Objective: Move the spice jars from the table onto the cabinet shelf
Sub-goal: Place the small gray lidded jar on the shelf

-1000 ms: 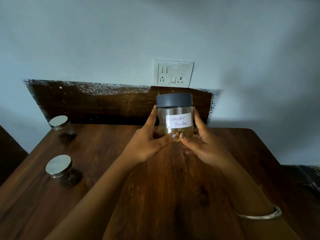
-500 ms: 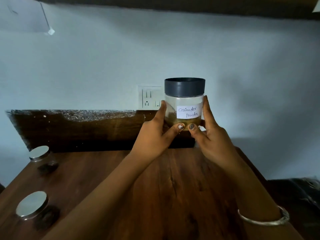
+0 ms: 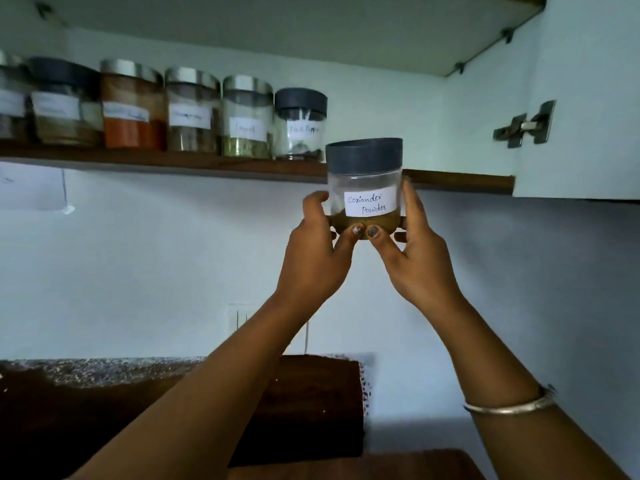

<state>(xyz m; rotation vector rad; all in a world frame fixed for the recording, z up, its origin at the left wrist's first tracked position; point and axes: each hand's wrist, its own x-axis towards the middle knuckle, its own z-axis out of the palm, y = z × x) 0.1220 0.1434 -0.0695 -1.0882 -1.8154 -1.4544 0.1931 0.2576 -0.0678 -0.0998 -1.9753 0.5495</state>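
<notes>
Grey-lidded coriander jar (image 3: 364, 188) has risen from desk height to the cabinet shelf (image 3: 457, 183) edge, base apparently not yet above it. Left hand (image 3: 317, 251) and right hand (image 3: 415, 252) grip its base. Free space lies right of the black pepper jar (image 3: 300, 124).

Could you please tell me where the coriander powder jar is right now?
The coriander powder jar is held up in both hands, overlapping the shelf edge, just right of the black pepper jar.

Both hands, left hand (image 3: 313, 258) and right hand (image 3: 417, 261), grip the coriander powder jar (image 3: 364, 187) upright before the shelf (image 3: 173, 164) edge, right of the jar row (image 3: 194, 112).
</notes>
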